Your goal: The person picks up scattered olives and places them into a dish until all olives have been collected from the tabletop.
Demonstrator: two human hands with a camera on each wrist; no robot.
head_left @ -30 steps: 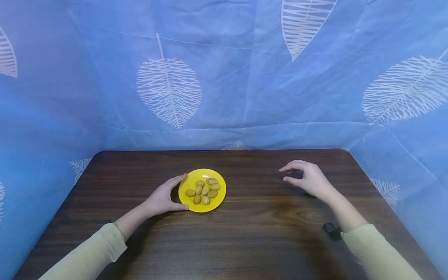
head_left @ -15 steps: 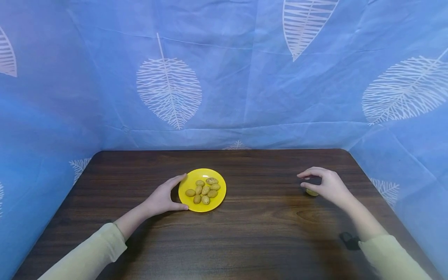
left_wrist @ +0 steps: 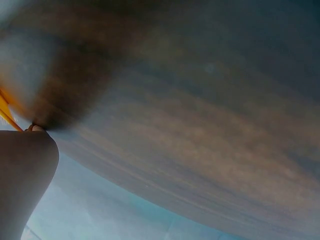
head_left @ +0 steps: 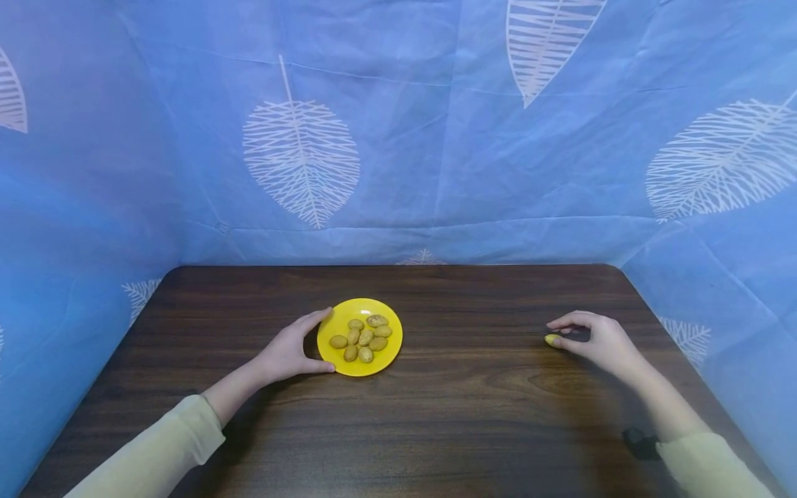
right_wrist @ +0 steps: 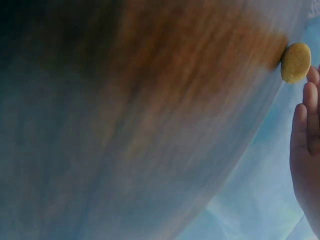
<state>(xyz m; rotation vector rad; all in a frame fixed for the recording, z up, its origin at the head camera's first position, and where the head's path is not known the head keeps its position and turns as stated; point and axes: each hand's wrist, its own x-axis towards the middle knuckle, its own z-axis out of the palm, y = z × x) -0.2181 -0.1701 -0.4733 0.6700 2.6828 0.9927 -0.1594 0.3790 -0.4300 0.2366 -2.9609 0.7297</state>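
My left hand (head_left: 289, 356) holds the left side of a yellow plate (head_left: 395, 349), thumb at the near rim and fingers at the far rim. Several small yellow-brown oval pieces (head_left: 366, 338) lie on it, some speckled; they look like small fruits or potatoes. Over at the right, my right hand (head_left: 604, 342) is low by a single piece of the same kind (head_left: 551, 339) on the table. Its thumb and forefinger are apart around the piece. In the right wrist view this oval piece (right_wrist: 296, 63) stands just beyond straight fingers (right_wrist: 310, 95).
The dark wooden table (head_left: 448, 415) has rounded far corners. Blue cloth (head_left: 398, 152) with white leaf prints hangs behind it and on both sides. A dark shape (head_left: 640, 443), perhaps the wrist camera or its shadow, shows by the right sleeve.
My right hand has moved to the right and lower, down to the lone oval piece, which it had hidden. My left hand and the plate stay in place.
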